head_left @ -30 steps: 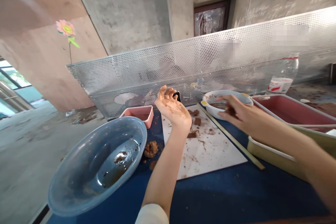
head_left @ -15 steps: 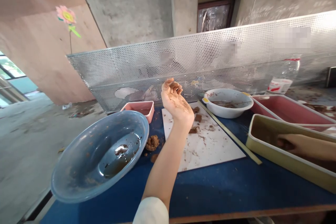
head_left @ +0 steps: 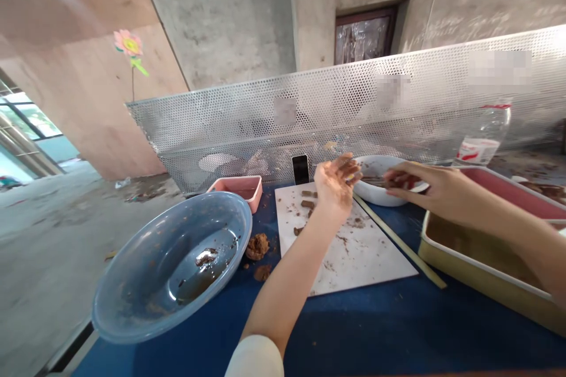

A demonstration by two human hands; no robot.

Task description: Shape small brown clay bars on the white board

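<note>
My left hand (head_left: 336, 180) is raised palm up over the white board (head_left: 354, 253), smeared with brown clay, fingers loosely spread and pointing right. My right hand (head_left: 427, 187) hovers just right of it above the white bowl (head_left: 375, 193), its fingertips pinched on a small dark piece of clay (head_left: 397, 179). The two hands are a short gap apart. Small clay bits (head_left: 307, 199) lie on the board under my left hand. A yellow tray (head_left: 460, 259) sits below my right forearm.
A blue basin (head_left: 145, 300) with muddy water stands at the left, a clay lump (head_left: 257, 245) beside it. A pink dish (head_left: 241, 188), a phone (head_left: 300, 169), a thin stick (head_left: 400, 240), a red tray (head_left: 508, 184) and a plastic bottle (head_left: 483, 135) stand before the perforated metal screen (head_left: 221, 123).
My right hand rose out of the yellow tray and came left over the white bowl with clay in its fingers. My left hand moved right and lower toward it.
</note>
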